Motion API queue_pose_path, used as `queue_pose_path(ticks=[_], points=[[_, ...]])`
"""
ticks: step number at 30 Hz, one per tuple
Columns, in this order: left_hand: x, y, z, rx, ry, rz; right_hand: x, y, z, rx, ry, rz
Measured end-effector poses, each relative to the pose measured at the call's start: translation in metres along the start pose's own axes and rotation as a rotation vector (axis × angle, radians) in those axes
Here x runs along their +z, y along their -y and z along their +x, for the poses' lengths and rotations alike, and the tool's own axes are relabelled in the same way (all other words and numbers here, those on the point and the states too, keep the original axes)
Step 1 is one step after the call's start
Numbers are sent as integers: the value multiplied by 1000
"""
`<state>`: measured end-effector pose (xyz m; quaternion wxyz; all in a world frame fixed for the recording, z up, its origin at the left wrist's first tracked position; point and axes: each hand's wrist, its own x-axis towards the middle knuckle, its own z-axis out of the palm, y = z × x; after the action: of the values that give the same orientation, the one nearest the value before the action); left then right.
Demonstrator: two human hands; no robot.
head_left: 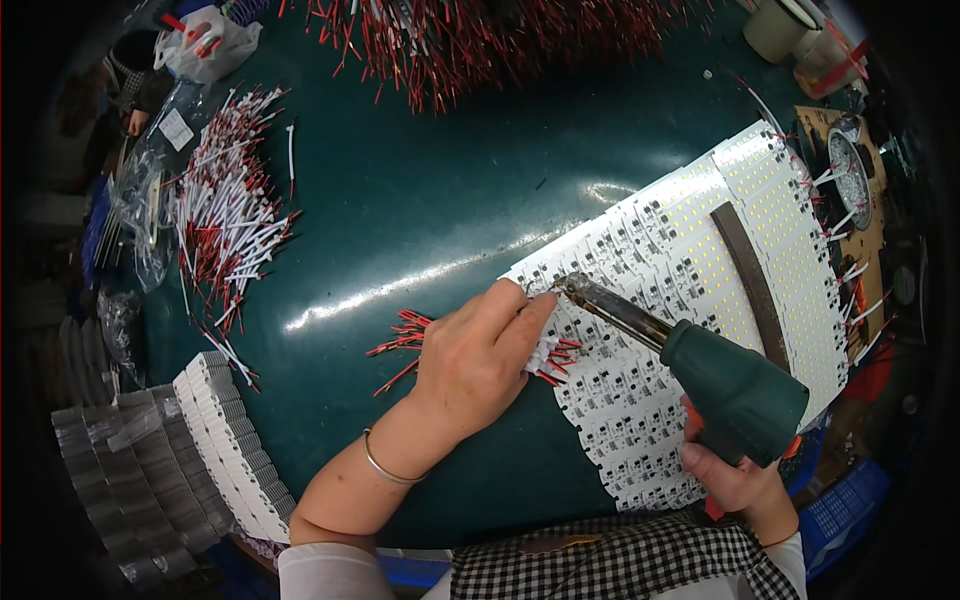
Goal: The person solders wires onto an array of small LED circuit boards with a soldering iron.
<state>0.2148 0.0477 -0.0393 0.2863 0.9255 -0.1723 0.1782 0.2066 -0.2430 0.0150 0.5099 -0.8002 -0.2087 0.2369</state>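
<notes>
A green soldering gun (735,390) is gripped in the right hand (735,470), fingers clamped round its handle, and its metal tip (575,285) is pressed down at the near-left corner of a fanned spread of white circuit strips (680,300). The left hand (480,355) is laid just beside that tip — thumb and forefinger pinched together on a thin wire at the strip edge, while a small bundle of red and white wires (410,340) is trapped under the palm, ends sticking out on both sides. A thin bangle (385,465) is worn on the left wrist.

A dark curved bar (750,280) is laid across the strips beyond the right hand. Out past the left hand, a loose heap of red and white wires (235,190) is scattered, and nearer the body on that side white strips are stacked in a row (230,450) beside grey ones (120,480). Far ahead of both hands a dense pile of red wires (480,35) is seen; clear bags (150,160) are bunched at the far left.

Between the hands and those piles the green table top (420,180) is left bare — open room ahead of the left hand. To the right, the strips run nearly to the table edge, where a brown board with a round dial (850,180) is crowded in.
</notes>
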Motion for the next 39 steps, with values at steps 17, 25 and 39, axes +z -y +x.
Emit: queue_pose_path(ticks=[17, 25, 39], points=[[1, 1, -3, 8, -1, 16, 8, 13, -4, 261, -303, 359], [2, 2, -1, 30, -12, 49, 8, 19, -15, 295, -380, 416], [4, 17, 3, 120, -18, 40, -7, -3, -35, 162, -43, 176]])
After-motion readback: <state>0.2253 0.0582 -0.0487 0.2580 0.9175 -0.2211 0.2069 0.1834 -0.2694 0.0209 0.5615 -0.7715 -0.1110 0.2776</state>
